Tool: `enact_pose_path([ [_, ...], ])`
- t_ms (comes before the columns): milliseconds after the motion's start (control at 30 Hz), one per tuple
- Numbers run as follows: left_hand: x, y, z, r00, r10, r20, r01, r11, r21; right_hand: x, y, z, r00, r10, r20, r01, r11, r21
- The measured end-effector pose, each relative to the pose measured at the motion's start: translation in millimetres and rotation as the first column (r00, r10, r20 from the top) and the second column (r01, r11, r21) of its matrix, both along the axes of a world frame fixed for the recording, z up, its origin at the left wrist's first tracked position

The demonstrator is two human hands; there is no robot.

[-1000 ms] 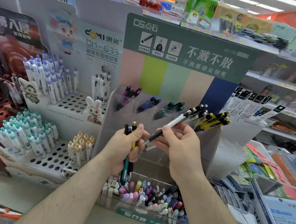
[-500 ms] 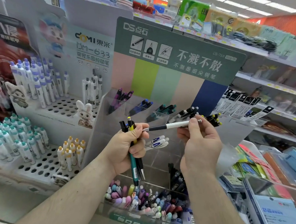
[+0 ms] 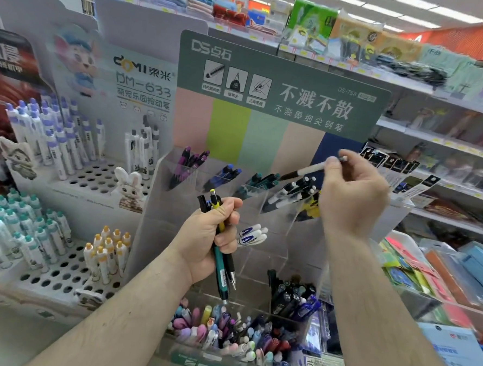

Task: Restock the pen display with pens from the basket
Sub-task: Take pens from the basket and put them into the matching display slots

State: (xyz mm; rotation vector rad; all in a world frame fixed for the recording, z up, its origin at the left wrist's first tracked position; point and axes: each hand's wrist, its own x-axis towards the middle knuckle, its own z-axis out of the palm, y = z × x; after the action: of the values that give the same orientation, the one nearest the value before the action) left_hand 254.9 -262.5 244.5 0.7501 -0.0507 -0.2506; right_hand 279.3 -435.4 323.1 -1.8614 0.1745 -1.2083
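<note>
Shop shelving behind; right hand pinches white pen above display; left hand grips pens

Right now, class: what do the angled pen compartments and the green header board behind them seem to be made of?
Pen compartments: likely clear acrylic or similar plastic, glossy; the pens show through the walls.
Green header board: probably printed card or thin board, matte; flat, with printed text and icons.

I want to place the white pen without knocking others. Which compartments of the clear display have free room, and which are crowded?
The clear acrylic display has bare room in its middle tier, right of the white-and-blue pens. The slot of white-and-black pens below the white pen in the right hand is fairly full. The bottom bin of pastel pens is crowded.
</note>
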Motion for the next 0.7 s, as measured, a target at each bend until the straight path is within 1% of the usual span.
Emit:
enact_pose_path([
  [100, 0, 2, 0, 1.0, 0.001, -0.003, -0.001, 1.0, 0.007, 7, 6, -7, 0.98, 0.054, -0.191, -0.074, 0.992, -0.099],
  [133, -1, 3, -1, 1.0, 0.001, -0.003, -0.001, 1.0, 0.012, 10, 8, -10, 0.967, 0.048, -0.25, -0.086, 0.985, -0.147],
  [200, -2, 5, -1, 1.0, -0.003, -0.005, 0.003, 1.0, 0.025, 15, 10, -13, 0.924, -0.017, -0.381, -0.085, 0.965, -0.247],
  [267, -3, 5, 0, 1.0, -0.005, -0.01, 0.005, 0.999, 0.036, 17, 11, -8, 0.871, -0.061, -0.487, -0.085, 0.958, -0.272],
  [367, -4, 5, 1, 1.0, -0.001, -0.012, 0.001, 0.999, 0.041, 17, 11, 5, 0.805, -0.1, -0.586, -0.102, 0.948, -0.302],
  [400, -5, 5, 1, 1.0, 0.004, -0.018, -0.004, 0.999, 0.037, 14, 13, 7, 0.801, -0.14, -0.582, -0.083, 0.937, -0.34],
  [433, -5, 5, 2, 1.0, 0.01, -0.026, -0.009, 0.999, 0.033, 9, 15, 5, 0.837, -0.17, -0.52, -0.041, 0.928, -0.369],
  [467, -6, 5, 3, 0.999, 0.018, -0.036, -0.017, 0.999, 0.028, 0, 19, 2, 0.907, -0.158, -0.39, 0.005, 0.931, -0.366],
  [500, -6, 5, 4, 0.998, 0.03, -0.05, -0.029, 0.999, 0.022, -10, 24, -3, 0.966, -0.095, -0.24, 0.01, 0.942, -0.334],
  [533, -5, 5, 6, 0.997, 0.045, -0.067, -0.045, 0.999, 0.011, -20, 31, -10, 0.984, 0.008, -0.176, -0.061, 0.953, -0.296],
  [567, -4, 6, 6, 0.994, 0.064, -0.089, -0.066, 0.998, -0.011, -31, 37, -18, 0.96, 0.137, -0.244, -0.198, 0.948, -0.25],
  [600, -3, 6, 7, 0.99, 0.087, -0.112, -0.093, 0.995, -0.044, -41, 45, -27, 0.87, 0.256, -0.421, -0.354, 0.919, -0.173],
  [633, -1, 6, 7, 0.983, 0.114, -0.141, -0.127, 0.988, -0.083, -49, 52, -36, 0.706, 0.352, -0.615, -0.482, 0.874, -0.053],
  [667, 1, 7, 8, 0.975, 0.141, -0.171, -0.163, 0.98, -0.119, -55, 57, -44, 0.53, 0.405, -0.745, -0.546, 0.835, 0.065],
  [700, 1, 7, 9, 0.967, 0.166, -0.195, -0.196, 0.97, -0.144, -61, 60, -52, 0.399, 0.429, -0.81, -0.574, 0.806, 0.144],
])
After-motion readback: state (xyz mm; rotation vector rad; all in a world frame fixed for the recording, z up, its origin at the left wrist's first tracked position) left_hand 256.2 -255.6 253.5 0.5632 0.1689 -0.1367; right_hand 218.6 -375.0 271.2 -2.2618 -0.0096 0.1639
